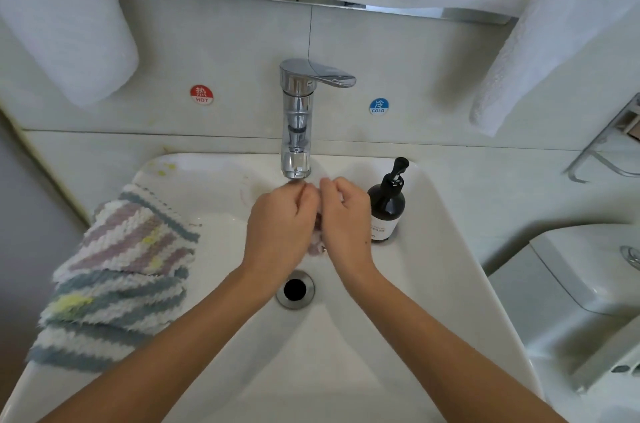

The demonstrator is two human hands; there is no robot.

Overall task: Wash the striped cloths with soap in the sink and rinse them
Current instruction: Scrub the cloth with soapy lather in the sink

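Left hand (pixel 277 232) and right hand (pixel 346 218), fingers curled, together squeeze small bunched pale striped cloth (pixel 316 242) under chrome tap spout (pixel 296 166), frame centre. More striped cloths (pixel 117 270) stacked on white sink's (pixel 433 249) left rim. Risk: stack overhangs, elbow nudge could drop it.

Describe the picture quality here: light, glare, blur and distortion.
Head view: soft, even light with faint shadows; bright glare on the chrome tap; wide-angle bending curves the sink rim and walls; the striped cloths blur toward the left edge; both hands look slightly soft.
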